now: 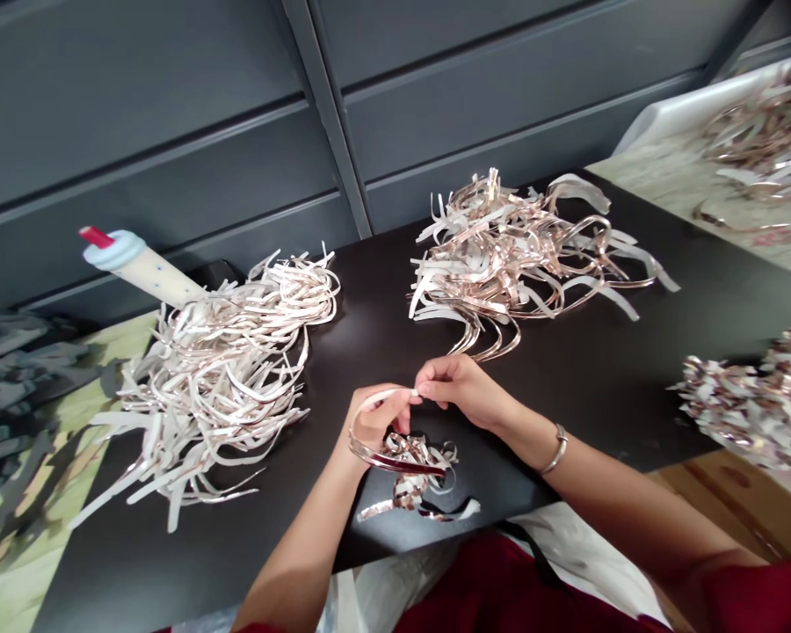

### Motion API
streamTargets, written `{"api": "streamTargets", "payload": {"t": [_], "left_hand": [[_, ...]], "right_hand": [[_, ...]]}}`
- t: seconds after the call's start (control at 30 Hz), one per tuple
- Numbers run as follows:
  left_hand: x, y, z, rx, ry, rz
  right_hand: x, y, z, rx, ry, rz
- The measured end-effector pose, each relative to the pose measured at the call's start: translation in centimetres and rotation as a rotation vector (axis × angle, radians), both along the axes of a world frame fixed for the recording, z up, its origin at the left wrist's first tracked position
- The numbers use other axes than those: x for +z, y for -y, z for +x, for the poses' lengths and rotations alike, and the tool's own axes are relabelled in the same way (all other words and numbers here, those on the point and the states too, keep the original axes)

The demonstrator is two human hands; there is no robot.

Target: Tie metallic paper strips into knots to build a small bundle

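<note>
It looked like a workshop. Heaps of strips [494,251] lay on a black counter [366,303] beside a grey wall [475,123].

Both forearms [311,534] angle inward, left grip [374,418] and right grip [461,387] pinched, fingertips [428,385] nearly meeting.

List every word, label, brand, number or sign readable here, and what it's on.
None readable.
Tumbler: small blue marks, too small to tell whether they are print.
Reddish patch on the pale surface at right: too blurred to tell if it's lettering.
Strip between the hands, left strip pile, right strip pile, wall panels: no text visible.
</note>
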State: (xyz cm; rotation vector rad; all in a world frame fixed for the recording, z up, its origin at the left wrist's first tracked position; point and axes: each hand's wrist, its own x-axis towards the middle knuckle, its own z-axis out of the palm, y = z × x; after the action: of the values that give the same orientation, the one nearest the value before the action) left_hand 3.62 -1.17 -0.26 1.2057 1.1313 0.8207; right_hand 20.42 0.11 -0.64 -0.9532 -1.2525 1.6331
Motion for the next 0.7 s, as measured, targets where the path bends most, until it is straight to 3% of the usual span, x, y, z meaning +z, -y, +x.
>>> {"api": "streamTargets", "payload": {"t": [0.13,0.27,0.43,0.57,0.7], "left_hand": [[-0.6,-0.1,0.2,0.037,0.085,-0.119],[0.0,0.2,0.0,-0.048,0.062,-0.053],[0.8,0.1,-0.7,-0.142,-0.15,0.077],[1.0,0.1,-0.8,-0.232,-0.135,0.122],[0.5,0.5,-0.5,-0.149,-0.148,0.26]], "right_hand": [[0.0,0.2,-0.4,-0.039,-0.058,-0.056],[0.1,0.5,-0.8,-0.047,-0.042,-0.046],[-0.6,0.3,-0.6,0.083,-0.158,-0.128],[-1.5,-0.3,0.0,0.237,-0.349,-0.267],[-1.8,-0.8,0.3,0.317,-0.451,-0.38]]}}
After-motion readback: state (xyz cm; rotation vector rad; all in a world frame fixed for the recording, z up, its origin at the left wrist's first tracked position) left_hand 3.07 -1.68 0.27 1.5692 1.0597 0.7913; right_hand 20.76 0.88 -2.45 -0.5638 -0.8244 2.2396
